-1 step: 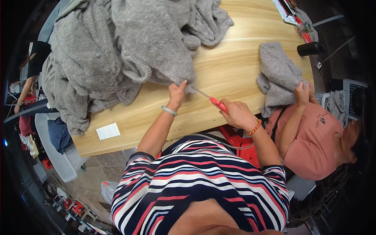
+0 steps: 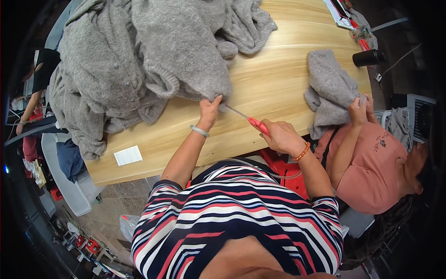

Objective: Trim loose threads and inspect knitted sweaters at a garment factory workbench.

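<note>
My left hand (image 2: 210, 111), with a pale bangle at its wrist, pinches the lower edge of a grey knitted sweater (image 2: 186, 42) between thumb and fingers. In my right hand (image 2: 282, 136) is a slim tool (image 2: 256, 124) with a red handle and a thin metal shaft. The shaft points left and up, its tip at the knit beside my left fingers. Whether the tip has a hook or a blade cannot be made out, as it meets the fabric there.
More grey knitwear (image 2: 100, 69) is heaped at the left of the wooden table (image 2: 274, 79). A white paper slip (image 2: 128, 156) lies near the front edge. To the right, a seated person in a pink shirt (image 2: 371, 167) handles another grey knit piece (image 2: 327, 86); a black bottle (image 2: 369, 57) lies beyond.
Slightly more of the metal shaft shows beside the knit, and the handle has shifted very little. Otherwise my hands and the sweater look the same.
</note>
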### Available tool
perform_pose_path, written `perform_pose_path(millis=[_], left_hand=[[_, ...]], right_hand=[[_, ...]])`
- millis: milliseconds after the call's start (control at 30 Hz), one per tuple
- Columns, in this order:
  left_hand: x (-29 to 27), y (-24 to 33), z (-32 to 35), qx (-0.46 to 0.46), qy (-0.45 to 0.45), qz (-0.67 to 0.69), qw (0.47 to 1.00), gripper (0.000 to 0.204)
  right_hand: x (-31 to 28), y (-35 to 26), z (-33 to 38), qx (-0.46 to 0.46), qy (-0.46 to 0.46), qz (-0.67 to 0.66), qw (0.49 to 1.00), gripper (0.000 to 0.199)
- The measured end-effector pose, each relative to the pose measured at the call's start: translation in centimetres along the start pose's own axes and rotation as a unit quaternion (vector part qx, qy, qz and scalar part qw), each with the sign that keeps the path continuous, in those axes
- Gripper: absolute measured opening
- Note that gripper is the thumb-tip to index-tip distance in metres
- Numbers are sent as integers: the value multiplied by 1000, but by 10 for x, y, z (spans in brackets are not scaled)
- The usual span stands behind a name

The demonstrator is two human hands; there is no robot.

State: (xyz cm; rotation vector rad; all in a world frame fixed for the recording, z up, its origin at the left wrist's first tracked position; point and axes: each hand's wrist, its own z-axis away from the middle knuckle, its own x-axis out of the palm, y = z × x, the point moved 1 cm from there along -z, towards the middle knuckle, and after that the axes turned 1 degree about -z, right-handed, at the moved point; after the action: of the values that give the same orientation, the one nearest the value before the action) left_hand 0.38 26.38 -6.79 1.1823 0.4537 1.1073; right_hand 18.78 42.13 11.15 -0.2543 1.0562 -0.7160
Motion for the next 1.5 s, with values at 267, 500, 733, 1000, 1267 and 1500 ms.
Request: perform_pose_path(millis=[267,500,733,1000,1267,1500], left_hand=[[5,13,9,-29,-29,99,994,19],[2,20,9,-70,-43,138,987,26],[-3,36,-7,-83,-17,214,973,25],[50,35,34,-105,-152,-260,948,30],[86,-23,113,-73,-551,-345,756,41],[-23,112,27,341,154,-372,850,36]], right_hand=[[-10,-5,3,1,-21,16,1000,25],[-13,-4,6,6,-12,-11,1000,24],[-14,-10,-3,-23,26,-17,999,24],[-34,-3,5,-47,115,-122,985,27],[-46,-6,-36,34,247,-239,938,28],[-42,-8,-52,52,257,-253,931,29]])
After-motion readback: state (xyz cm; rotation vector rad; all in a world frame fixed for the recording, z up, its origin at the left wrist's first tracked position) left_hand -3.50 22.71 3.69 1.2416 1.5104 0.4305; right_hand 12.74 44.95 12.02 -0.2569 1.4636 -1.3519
